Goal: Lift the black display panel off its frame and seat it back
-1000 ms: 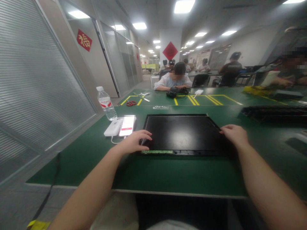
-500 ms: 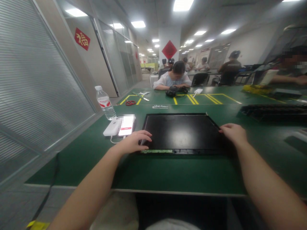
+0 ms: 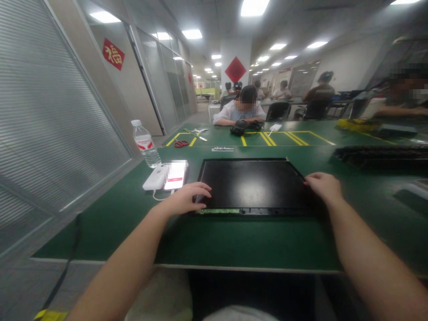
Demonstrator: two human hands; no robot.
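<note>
A black display panel (image 3: 250,183) lies face up on the green table, with a green circuit strip (image 3: 219,211) along the left part of its near edge. My left hand (image 3: 189,198) grips the panel's left edge, its fingers and thumb bent over onto the border. At the opposite side, my right hand (image 3: 324,185) pinches the right edge between thumb and curled fingers. Parts of the right fingertips are hidden. Just beyond my left hand are a phone (image 3: 175,176) with a lit screen and a white power bank (image 3: 154,177), joined by a cable.
A water bottle (image 3: 146,145) stands at the left. Red-handled scissors (image 3: 181,144) lie farther back on the table (image 3: 261,245). Across from me a person (image 3: 244,107) leans over a dark object (image 3: 238,128). Long black parts (image 3: 374,157) lie at the right, near another person.
The view has shifted very slightly. Both hands keep their places on the panel, which has not visibly moved on the table.
</note>
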